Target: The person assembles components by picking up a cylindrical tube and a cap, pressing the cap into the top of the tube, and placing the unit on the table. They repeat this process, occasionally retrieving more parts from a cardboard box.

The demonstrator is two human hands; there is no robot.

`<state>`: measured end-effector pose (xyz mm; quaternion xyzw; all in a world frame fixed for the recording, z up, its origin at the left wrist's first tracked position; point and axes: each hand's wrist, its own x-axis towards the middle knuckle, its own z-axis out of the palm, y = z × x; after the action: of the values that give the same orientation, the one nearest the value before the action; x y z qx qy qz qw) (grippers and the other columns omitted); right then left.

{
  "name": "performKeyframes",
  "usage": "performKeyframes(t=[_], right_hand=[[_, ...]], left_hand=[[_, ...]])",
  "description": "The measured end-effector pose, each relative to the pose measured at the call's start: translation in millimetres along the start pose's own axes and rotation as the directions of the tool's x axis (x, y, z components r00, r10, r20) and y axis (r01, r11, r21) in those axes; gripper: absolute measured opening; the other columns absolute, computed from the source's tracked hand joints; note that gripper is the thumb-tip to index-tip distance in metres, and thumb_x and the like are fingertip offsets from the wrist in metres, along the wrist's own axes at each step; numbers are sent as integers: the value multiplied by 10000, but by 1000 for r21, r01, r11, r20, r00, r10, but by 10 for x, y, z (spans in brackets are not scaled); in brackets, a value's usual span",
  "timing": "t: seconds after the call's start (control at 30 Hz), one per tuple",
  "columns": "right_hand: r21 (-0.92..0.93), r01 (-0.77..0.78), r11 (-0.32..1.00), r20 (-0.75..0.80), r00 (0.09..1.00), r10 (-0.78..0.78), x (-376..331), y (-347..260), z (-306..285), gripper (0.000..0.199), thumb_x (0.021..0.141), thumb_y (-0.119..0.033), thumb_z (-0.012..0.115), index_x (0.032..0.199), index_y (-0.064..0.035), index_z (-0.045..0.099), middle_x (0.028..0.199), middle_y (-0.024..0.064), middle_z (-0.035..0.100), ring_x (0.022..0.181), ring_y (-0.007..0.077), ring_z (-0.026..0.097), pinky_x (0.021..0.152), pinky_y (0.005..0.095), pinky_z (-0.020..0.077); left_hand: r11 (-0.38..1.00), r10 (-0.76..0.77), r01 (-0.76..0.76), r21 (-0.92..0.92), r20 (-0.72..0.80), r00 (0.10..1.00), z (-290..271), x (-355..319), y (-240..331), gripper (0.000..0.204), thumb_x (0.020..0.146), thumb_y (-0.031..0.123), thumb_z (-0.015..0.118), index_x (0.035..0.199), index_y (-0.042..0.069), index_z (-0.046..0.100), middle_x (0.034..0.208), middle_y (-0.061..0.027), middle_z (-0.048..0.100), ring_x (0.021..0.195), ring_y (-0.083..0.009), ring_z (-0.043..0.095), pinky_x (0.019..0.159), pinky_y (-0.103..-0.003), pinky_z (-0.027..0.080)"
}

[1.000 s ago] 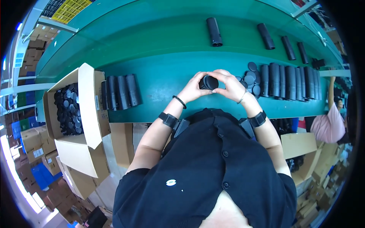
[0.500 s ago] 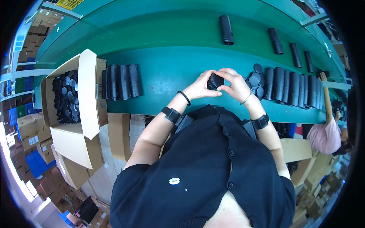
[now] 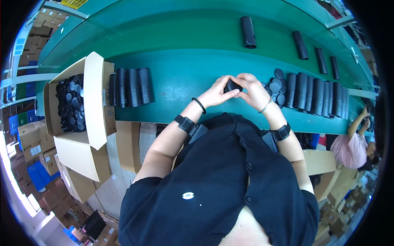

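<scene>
Both my hands are closed around a black cylindrical tube in front of my chest, its round end turned up toward me. My left hand wraps it from the left. From the right, my right hand grips it, and the two thumbs nearly meet over its near edge. Fingers hide most of the tube. Just right of my right hand lies a small pile of black round discs. A row of black ribbed tubes lies beyond that pile.
More black tubes lie at the left, by an open cardboard box full of discs. Several spaced tubes lie on the green belt at the back. A co-worker in a pink sleeve is at the far right.
My thumbs have come closer together over the tube's end, covering more of it. Tubes on the back belt have shifted slightly right. The co-worker's outstretched arm has drawn back from the table.
</scene>
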<state>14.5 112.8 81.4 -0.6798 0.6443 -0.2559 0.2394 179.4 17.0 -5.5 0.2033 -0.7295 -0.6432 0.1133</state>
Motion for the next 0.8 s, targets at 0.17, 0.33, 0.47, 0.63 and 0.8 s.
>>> performKeyframes(t=[0.17,0.33,0.47,0.63,0.8], right_hand=[[-56,-10,998,17,1000,11,25,-32,-3,539,650,-55,779,1168,-17,635,1110,154,591,1052,329,566,898,391,479],[33,35,999,-4,999,-35,62,39,30,499,664,-95,794,1143,-48,663,1032,133,591,1005,297,571,866,358,492],[578,-74,812,-21,994,106,12,278,222,403,767,-120,762,1161,-92,678,948,54,582,868,156,603,724,277,515],[787,-375,490,255,921,296,16,383,409,344,870,-169,696,1207,-112,657,857,16,577,608,89,583,537,217,493],[777,-564,279,456,810,368,157,295,337,331,853,-144,701,1183,-126,675,724,-13,570,506,66,561,463,192,481]], left_hand=[[1000,14,-14,-3,0,1000,-12,-6,96,637,872,483,629,1286,35,445,1232,-225,501,1199,-373,446,1013,-443,374],[999,-43,43,10,-9,999,-49,-17,125,590,872,441,639,1262,38,453,1222,-209,513,1170,-339,481,988,-427,400],[996,25,-28,-86,-38,999,-24,-71,67,548,891,251,653,1313,48,367,1225,-133,513,1139,-221,510,962,-344,432],[965,-65,69,-254,24,998,-67,-82,44,682,844,176,708,1364,69,280,1230,-133,516,1138,-195,519,951,-349,453],[981,-32,29,-192,-10,999,-107,-69,122,746,802,157,751,1378,92,282,1217,-132,530,1061,-207,559,917,-346,477]])
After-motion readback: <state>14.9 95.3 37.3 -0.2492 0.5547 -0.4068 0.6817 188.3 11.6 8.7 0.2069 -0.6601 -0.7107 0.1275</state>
